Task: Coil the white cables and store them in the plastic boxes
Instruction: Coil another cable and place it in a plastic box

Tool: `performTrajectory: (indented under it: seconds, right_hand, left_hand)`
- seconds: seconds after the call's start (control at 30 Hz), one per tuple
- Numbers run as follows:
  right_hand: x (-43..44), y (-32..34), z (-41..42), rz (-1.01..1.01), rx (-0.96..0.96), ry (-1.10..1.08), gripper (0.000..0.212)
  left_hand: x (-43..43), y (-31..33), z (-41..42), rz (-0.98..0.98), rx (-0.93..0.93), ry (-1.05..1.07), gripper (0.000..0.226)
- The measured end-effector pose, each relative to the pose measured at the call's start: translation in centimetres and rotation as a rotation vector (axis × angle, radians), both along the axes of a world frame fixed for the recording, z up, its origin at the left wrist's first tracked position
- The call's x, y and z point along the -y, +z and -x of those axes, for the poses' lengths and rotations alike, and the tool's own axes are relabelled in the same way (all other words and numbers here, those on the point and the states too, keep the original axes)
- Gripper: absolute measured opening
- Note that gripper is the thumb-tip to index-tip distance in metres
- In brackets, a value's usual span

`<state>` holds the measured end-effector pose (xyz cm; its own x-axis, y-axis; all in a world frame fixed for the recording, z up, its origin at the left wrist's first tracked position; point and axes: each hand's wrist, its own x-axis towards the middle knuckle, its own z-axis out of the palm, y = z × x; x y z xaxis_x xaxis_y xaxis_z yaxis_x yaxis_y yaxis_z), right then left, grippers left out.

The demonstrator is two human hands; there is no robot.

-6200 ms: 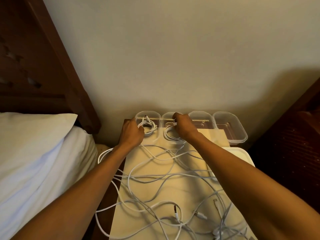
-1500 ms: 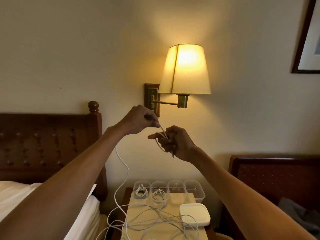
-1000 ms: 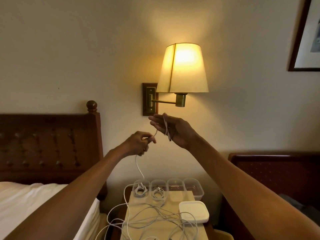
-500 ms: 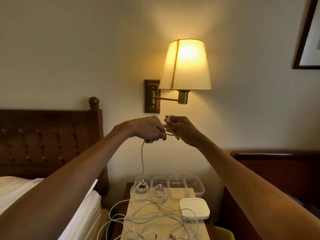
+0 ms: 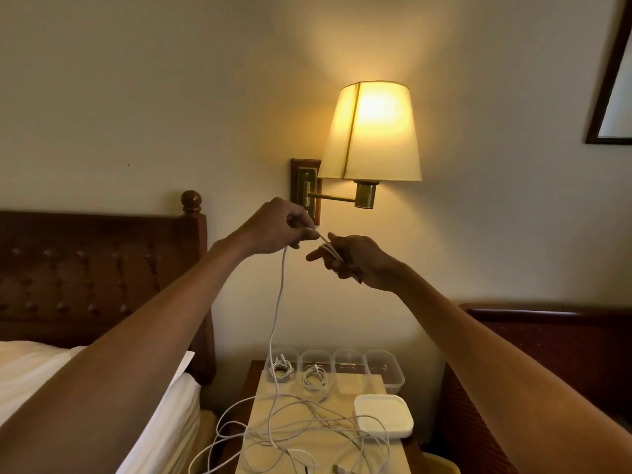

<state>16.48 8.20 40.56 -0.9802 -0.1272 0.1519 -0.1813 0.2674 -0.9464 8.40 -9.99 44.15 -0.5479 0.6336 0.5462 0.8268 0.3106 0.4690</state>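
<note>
Both hands are raised in front of the wall, well above the nightstand. My left hand (image 5: 277, 230) pinches a white cable (image 5: 281, 295) that hangs down to the tabletop. My right hand (image 5: 352, 260) holds a small coil of the same cable wound round its fingers, index finger pointing left. A tangle of loose white cables (image 5: 307, 429) lies on the nightstand. Several clear plastic boxes stand in a row at the back: the left box (image 5: 281, 366) and the second box (image 5: 315, 369) each hold a coiled cable, and the two right boxes (image 5: 383, 367) look empty.
A stack of white lids (image 5: 383, 420) sits at the right of the nightstand (image 5: 362, 383). A lit wall lamp (image 5: 371, 131) hangs just above my hands. A bed with white pillow (image 5: 164, 405) and dark headboard is on the left; a dark chair (image 5: 547, 336) on the right.
My left hand has risen and carried the cable up over my right hand's fingers, laying on another turn. The coil on my right hand has grown since a second ago.
</note>
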Motion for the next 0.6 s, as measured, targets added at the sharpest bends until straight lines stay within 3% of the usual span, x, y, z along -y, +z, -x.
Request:
performTrajectory:
  seconds: [0.2, 0.3, 0.43, 0.6]
  right_hand:
    - [-0.3, 0.7, -1.2, 0.387, 0.061, 0.101, 0.041]
    - [-0.1, 1.3, -1.5, 0.488, 0.011, 0.094, 0.034]
    - [-0.2, 2.9, -1.6, 0.549, -0.116, 0.056, 0.036]
    - [-0.3, 4.4, -1.1, 0.594, -0.242, -0.028, 0.037]
  left_hand:
    - [-0.8, -1.9, 0.4, -0.076, 0.041, 0.032, 0.018]
    - [-1.5, -3.1, 0.4, -0.065, 0.192, 0.026, 0.024]
    - [-2.4, -4.7, 0.2, -0.022, 0.469, -0.005, 0.029]
    - [-3.0, -5.6, -0.7, 0.020, 0.554, -0.044, 0.030]
